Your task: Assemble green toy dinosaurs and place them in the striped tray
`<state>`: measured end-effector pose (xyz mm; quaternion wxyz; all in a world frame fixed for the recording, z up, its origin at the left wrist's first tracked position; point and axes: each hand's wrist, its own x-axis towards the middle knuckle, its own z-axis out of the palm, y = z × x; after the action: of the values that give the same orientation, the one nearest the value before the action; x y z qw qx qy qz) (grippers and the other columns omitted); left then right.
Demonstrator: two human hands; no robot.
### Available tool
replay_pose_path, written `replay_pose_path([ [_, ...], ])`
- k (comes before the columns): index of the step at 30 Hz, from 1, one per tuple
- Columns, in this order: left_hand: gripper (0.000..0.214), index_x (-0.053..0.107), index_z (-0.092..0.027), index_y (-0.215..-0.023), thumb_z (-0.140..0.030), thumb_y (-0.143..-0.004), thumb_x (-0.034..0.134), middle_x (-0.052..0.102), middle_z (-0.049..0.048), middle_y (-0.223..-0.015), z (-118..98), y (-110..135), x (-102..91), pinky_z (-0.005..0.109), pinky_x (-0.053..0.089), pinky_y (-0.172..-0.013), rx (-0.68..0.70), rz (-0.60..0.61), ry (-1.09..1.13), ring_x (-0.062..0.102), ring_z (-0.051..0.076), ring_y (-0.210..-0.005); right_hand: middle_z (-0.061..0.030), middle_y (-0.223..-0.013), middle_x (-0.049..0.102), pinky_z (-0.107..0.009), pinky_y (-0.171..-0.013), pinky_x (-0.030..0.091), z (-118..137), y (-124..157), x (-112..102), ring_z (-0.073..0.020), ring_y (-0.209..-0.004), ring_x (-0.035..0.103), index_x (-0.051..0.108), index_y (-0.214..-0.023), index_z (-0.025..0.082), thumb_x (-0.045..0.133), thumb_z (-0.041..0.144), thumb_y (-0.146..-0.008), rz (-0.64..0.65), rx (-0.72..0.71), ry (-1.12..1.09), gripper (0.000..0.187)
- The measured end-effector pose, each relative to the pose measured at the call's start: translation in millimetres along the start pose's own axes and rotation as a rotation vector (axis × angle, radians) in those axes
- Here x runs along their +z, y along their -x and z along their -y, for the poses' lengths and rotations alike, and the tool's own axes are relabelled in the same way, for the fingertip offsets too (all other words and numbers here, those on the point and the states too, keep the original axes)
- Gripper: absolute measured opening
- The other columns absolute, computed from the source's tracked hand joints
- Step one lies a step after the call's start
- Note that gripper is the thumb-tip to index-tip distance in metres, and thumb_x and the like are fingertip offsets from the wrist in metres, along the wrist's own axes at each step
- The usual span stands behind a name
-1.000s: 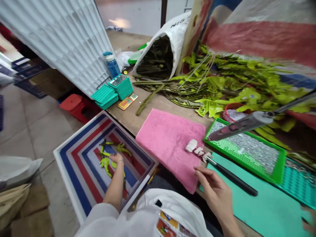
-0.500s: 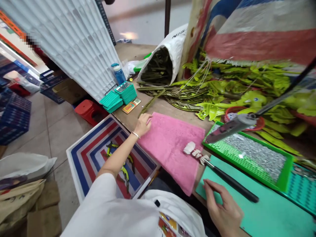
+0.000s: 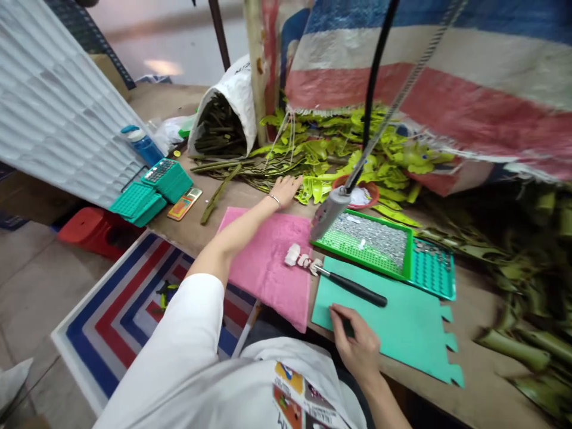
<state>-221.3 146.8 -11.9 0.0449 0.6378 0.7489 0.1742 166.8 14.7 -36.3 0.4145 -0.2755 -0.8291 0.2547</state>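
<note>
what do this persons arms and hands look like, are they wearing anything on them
Both hands are bare, with no gloves. The left hand has a thin bracelet at the wrist, and a loose white sleeve covers the upper arm down to about the elbow. The right hand shows no ring or band, and its forearm is uncovered. The white shirt has a colourful print on the front.

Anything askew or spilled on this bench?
The white sack lies tipped on its side, with stems spilling from its mouth onto the table. The pink towel overhangs the front edge. The mat has a notched, jagged right edge.
</note>
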Motion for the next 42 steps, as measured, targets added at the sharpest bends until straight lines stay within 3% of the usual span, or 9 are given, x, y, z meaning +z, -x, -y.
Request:
replay_pose_path([
  [7, 0.073, 0.049, -0.009, -0.145, -0.006, -0.072, 0.057, 0.063, 0.0207, -0.124, 18.8, -11.7, -15.4, 0.055, 0.026, -0.116, 0.021, 0.092, -0.069, 0.057, 0.033, -0.119, -0.0037, -0.079, 0.076, -0.028, -0.063, 0.062, 2.5, -5.1, -0.9, -0.0174, -0.066, 0.073, 0.069, -0.095, 0.022, 0.060, 0.015, -0.091, 0.024, 0.027, -0.028, 0.012],
  [13, 0.057, 0.066, -0.016, -0.125, -0.008, -0.069, 0.056, 0.070, 0.0126, -0.116, 26.9, 6.7, -47.9, 0.037, 0.045, -0.102, 0.116, 0.176, -0.015, 0.063, 0.027, -0.109, -0.0040, -0.080, 0.076, -0.029, -0.065, 0.062, -1.5, -1.4, 1.2, -0.0175, -0.069, 0.073, 0.069, -0.094, 0.022, 0.059, 0.016, -0.091, 0.052, 0.072, -0.048, 0.012],
  [16, 0.047, 0.069, -0.018, -0.117, -0.015, -0.072, 0.056, 0.069, 0.0115, -0.113, 32.3, 28.5, -62.5, 0.037, 0.046, -0.102, 0.196, 0.117, 0.056, 0.062, 0.026, -0.109, -0.0041, -0.080, 0.077, -0.030, -0.066, 0.062, 0.7, -0.4, 1.2, -0.0178, -0.069, 0.074, 0.070, -0.091, 0.022, 0.060, 0.017, -0.090, 0.056, 0.114, -0.061, 0.011],
  [19, 0.052, 0.063, -0.017, -0.129, -0.029, -0.078, 0.061, 0.066, 0.0126, -0.111, 40.9, 63.2, -70.5, 0.045, 0.046, -0.103, 0.292, -0.035, 0.097, 0.061, 0.028, -0.108, -0.0035, -0.081, 0.077, -0.030, -0.066, 0.061, 4.3, -5.0, -5.7, -0.0174, -0.070, 0.074, 0.070, -0.091, 0.022, 0.060, 0.017, -0.089, 0.037, 0.141, -0.091, 0.012],
  [24, 0.045, 0.060, -0.026, -0.129, -0.038, -0.087, 0.056, 0.064, 0.0090, -0.111, 40.1, 140.5, -65.7, 0.055, 0.040, -0.112, 0.356, -0.172, 0.090, 0.060, 0.027, -0.112, -0.0046, -0.085, 0.078, -0.034, -0.073, 0.061, -11.1, -34.2, -39.6, -0.0189, -0.077, 0.074, 0.070, -0.091, 0.023, 0.063, 0.021, -0.087, -0.125, 0.139, 0.067, 0.009],
  [29, 0.046, 0.058, -0.039, -0.135, -0.023, -0.093, 0.050, 0.067, 0.0076, -0.103, -35.1, 203.6, -52.0, 0.051, 0.046, -0.101, 0.515, -0.161, -0.176, 0.064, 0.025, -0.097, -0.0068, -0.091, 0.075, -0.038, -0.079, 0.057, -75.3, -85.1, -78.4, -0.0206, -0.081, 0.070, 0.069, -0.092, 0.021, 0.057, 0.023, -0.085, -0.190, 0.289, 0.244, 0.014],
  [35, 0.057, 0.049, -0.035, -0.148, -0.016, -0.095, 0.048, 0.065, 0.0086, -0.092, -157.6, 235.1, -20.6, 0.038, 0.046, -0.076, 0.440, 0.014, -0.340, 0.058, 0.023, -0.079, -0.0130, -0.104, 0.074, -0.042, -0.093, 0.051, -152.9, -135.9, -85.9, -0.0241, -0.096, 0.066, 0.067, -0.098, 0.017, 0.048, 0.007, -0.077, 0.032, 0.390, 0.363, 0.030],
  [38, 0.062, 0.045, -0.037, -0.150, -0.012, -0.094, 0.047, 0.065, 0.0082, -0.096, -186.3, 232.0, 1.0, 0.036, 0.045, -0.076, 0.384, 0.093, -0.356, 0.058, 0.023, -0.082, -0.0159, -0.107, 0.072, -0.045, -0.095, 0.048, -171.3, -144.6, -79.2, -0.0284, -0.102, 0.063, 0.065, -0.101, 0.016, 0.047, 0.009, -0.081, 0.189, 0.359, 0.482, 0.028],
  [42, 0.070, 0.033, -0.029, -0.157, -0.008, -0.091, 0.044, 0.063, 0.0115, -0.117, -194.0, 224.4, 12.6, 0.040, 0.045, -0.089, 0.326, 0.264, -0.286, 0.059, 0.026, -0.100, -0.0168, -0.104, 0.071, -0.048, -0.094, 0.045, -181.6, -148.3, -79.3, -0.0325, -0.106, 0.061, 0.063, -0.102, 0.016, 0.047, 0.012, -0.085, 0.304, 0.332, 0.603, 0.024],
])
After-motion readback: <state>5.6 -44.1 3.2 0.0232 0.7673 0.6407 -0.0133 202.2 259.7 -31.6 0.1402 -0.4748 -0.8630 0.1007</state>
